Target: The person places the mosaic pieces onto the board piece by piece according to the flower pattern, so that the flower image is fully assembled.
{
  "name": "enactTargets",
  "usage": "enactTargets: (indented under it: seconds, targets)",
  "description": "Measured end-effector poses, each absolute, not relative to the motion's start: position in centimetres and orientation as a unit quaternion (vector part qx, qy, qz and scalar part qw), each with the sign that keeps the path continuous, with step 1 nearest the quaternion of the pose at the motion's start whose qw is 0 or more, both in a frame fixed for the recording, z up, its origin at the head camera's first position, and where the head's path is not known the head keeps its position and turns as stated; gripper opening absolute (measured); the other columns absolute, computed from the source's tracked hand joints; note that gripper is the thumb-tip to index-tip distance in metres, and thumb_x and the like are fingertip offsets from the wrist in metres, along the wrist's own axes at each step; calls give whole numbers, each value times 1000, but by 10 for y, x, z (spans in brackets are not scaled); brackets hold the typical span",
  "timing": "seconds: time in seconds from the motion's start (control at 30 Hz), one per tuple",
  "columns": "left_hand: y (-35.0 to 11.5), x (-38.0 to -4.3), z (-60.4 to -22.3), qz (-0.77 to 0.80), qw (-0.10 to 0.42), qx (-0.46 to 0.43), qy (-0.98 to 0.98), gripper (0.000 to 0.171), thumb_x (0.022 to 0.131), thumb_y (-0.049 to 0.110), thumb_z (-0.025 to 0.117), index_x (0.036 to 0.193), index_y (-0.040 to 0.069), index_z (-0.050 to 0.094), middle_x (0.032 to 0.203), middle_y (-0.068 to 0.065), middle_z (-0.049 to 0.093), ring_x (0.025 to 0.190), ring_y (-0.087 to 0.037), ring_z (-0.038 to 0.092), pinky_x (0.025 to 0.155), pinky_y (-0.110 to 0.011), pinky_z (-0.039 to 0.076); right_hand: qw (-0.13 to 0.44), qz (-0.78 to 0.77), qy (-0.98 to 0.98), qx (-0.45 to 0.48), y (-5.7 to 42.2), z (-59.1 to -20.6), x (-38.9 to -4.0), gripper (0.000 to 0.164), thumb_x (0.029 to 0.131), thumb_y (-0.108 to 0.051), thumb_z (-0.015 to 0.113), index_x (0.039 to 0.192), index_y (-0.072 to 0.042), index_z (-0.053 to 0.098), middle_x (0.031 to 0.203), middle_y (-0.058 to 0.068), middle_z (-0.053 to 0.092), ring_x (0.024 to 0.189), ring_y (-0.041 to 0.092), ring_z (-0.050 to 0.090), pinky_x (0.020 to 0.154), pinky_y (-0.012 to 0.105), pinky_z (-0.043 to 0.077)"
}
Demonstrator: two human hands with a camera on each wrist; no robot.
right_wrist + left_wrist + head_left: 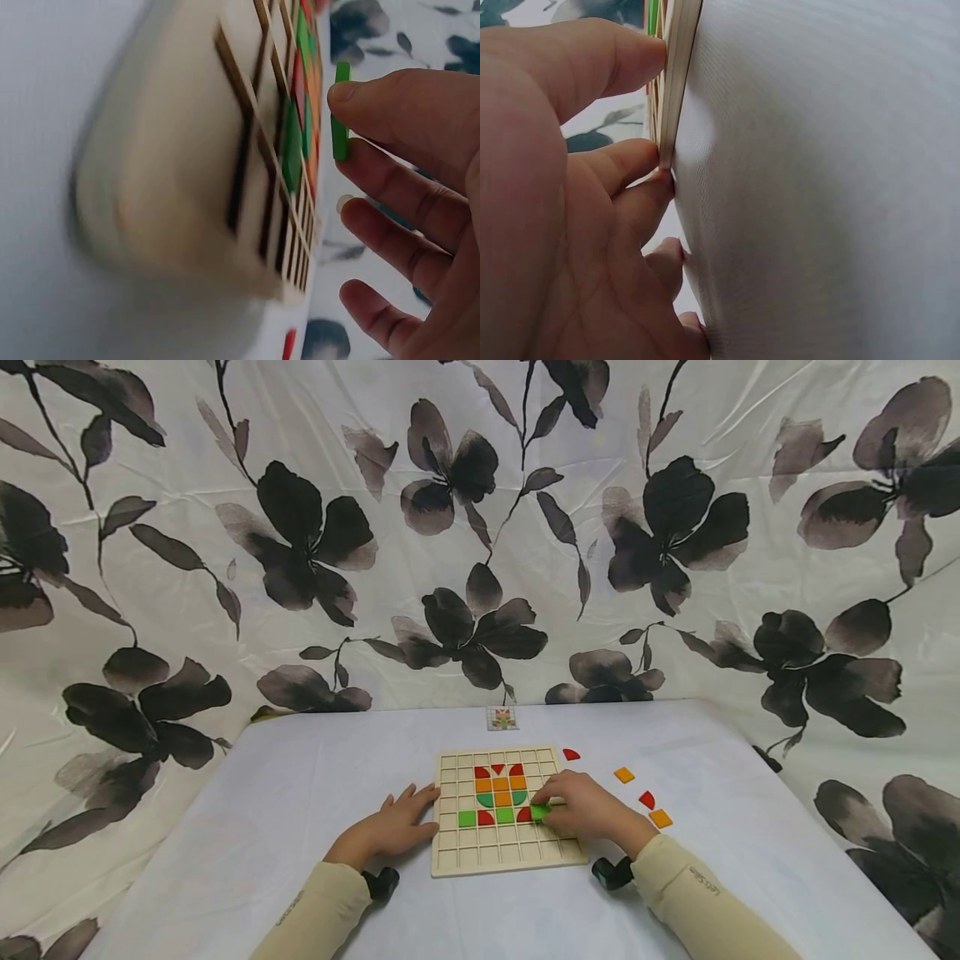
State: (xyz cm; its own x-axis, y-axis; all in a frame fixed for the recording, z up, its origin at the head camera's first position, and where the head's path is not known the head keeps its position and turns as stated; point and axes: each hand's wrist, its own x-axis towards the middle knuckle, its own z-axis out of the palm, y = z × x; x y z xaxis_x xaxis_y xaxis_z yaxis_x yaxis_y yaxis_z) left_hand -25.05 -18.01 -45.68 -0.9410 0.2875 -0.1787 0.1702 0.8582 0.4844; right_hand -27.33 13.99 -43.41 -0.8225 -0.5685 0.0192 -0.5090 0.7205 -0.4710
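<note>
A pale wooden grid board (480, 857) lies in front of me, with red, orange and green tiles forming a pattern in its squares. My left hand (386, 828) rests at the board's left side, fingers spread; its thumb (634, 60) and index fingertip meet the rim in the left wrist view. Over the board's right part, my right hand (592, 806) pinches a green tile (341, 112) between thumb and index finger, the other fingers loosely bent. Another green tile (291, 146) sits on the grid beside a red tile (298, 84). In the head view, the right hand covers some squares.
To the right of the board lie a red quarter-round tile (572, 754), an orange square tile (624, 775), another red tile (647, 799) and another orange tile (661, 818). A small pattern card (502, 718) is at the back of the white table (337, 760), before a flowered cloth (570, 568).
</note>
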Motion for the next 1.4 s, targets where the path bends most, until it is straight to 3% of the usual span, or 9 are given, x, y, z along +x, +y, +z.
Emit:
enactTargets:
  seconds: [0.23, 0.5, 1.0, 1.2, 1.4]
  targets:
    - [-181, -251, -457, 240, 126, 116, 956, 65, 92, 34, 60, 149, 10, 39, 158, -8, 32, 150, -38, 15, 119, -61, 8, 51, -180, 916, -355, 119, -439, -267, 18, 86, -26, 72, 104, -24, 75, 104, -12, 70, 102, 11, 56, 93, 36, 48]
    - [-182, -250, -458, 245, 126, 119, 954, 65, 92, 33, 61, 148, 10, 39, 158, -8, 32, 149, -38, 15, 119, -62, 7, 62, -183, 910, -366, 103, -439, -258, 12, 87, -27, 72, 98, -27, 75, 95, -18, 67, 92, 4, 55, 90, 29, 49]
    - [-181, -250, -457, 244, 126, 121, 954, 65, 93, 33, 60, 149, 9, 37, 158, -9, 31, 149, -39, 15, 119, -62, 7, 39, -172, 905, -386, 95, -442, -259, 8, 89, -24, 70, 94, -25, 76, 92, -17, 67, 89, 3, 58, 86, 25, 51]
    - [-181, -251, -458, 244, 127, 121, 954, 65, 93, 34, 60, 149, 10, 37, 158, -9, 31, 149, -39, 14, 119, -63, 6, 44, -163, 905, -390, 106, -439, -261, 11, 91, -26, 68, 98, -23, 76, 94, -17, 67, 90, 4, 56, 87, 26, 50]
    - [-181, -250, -456, 241, 124, 123, 955, 65, 93, 33, 60, 149, 9, 37, 158, -10, 31, 149, -39, 14, 118, -63, 7, 50, -188, 923, -332, 134, -434, -278, 13, 91, -18, 66, 99, -19, 76, 103, -9, 69, 103, 14, 60, 94, 38, 50]
